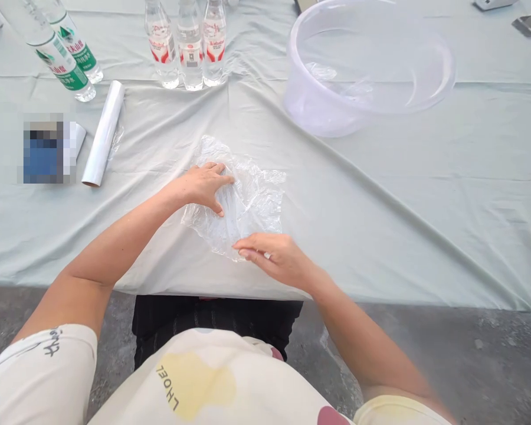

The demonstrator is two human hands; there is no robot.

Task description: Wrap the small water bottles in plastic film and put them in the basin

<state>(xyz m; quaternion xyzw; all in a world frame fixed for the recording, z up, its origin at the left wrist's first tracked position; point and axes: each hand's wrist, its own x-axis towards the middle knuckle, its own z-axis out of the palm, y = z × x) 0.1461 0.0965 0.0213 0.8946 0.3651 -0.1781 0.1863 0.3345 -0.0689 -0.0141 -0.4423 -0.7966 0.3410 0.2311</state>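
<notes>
A crumpled sheet of clear plastic film (261, 198) lies spread on the cloth-covered table in front of me. My left hand (206, 186) rests on its left part, fingers apart and pressing down. At the sheet's near edge my right hand (274, 254) pinches the film between thumb and fingers. Left of the sheet lies a roll of clear film (104, 136), set at a slant, with a loose end of film beside it.
A translucent basin (323, 112) with some clear plastic inside stands at the back right. Three water bottles with red labels (190, 50) stand at the back. Two green-labelled bottles (66, 71) are at the back left. A pixelated object (44, 150) lies at the left.
</notes>
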